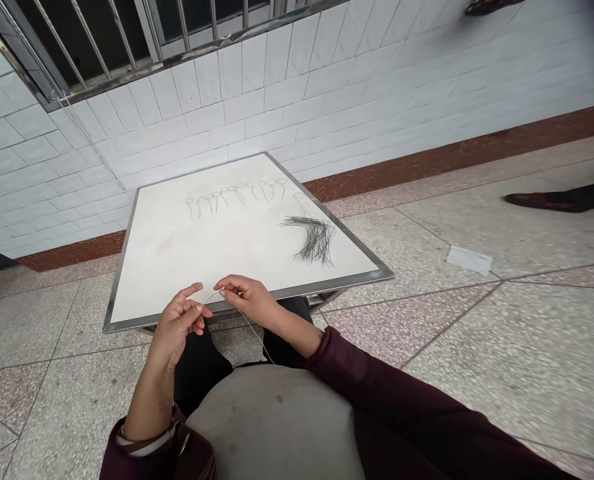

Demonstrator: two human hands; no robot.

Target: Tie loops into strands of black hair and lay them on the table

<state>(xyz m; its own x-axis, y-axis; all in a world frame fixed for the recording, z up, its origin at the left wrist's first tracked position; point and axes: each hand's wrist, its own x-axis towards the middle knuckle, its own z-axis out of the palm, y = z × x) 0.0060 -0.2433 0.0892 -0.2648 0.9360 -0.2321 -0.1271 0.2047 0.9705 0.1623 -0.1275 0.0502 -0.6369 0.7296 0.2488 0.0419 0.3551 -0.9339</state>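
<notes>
A thin wire (255, 332) runs between my two hands over the near edge of a white table (161, 267) with a metal rim. From my right hand it trails down toward my lap. My right hand (247, 299) pinches it between thumb and fingertips. My left hand (177, 323) has its thumb and a finger closed on the other end, the remaining fingers partly spread. Across the far part of the table lies a row of several thin wires with looped tops (227, 195). A loose bundle of dark, bent wires (315, 240) rests at the right side.
Behind the table stands a white tiled wall (257, 120) with a barred window (111, 40). On the speckled floor to the right is a white paper-like piece (469, 260). Another person's shoe (544, 201) shows at far right. My knees are under the table edge.
</notes>
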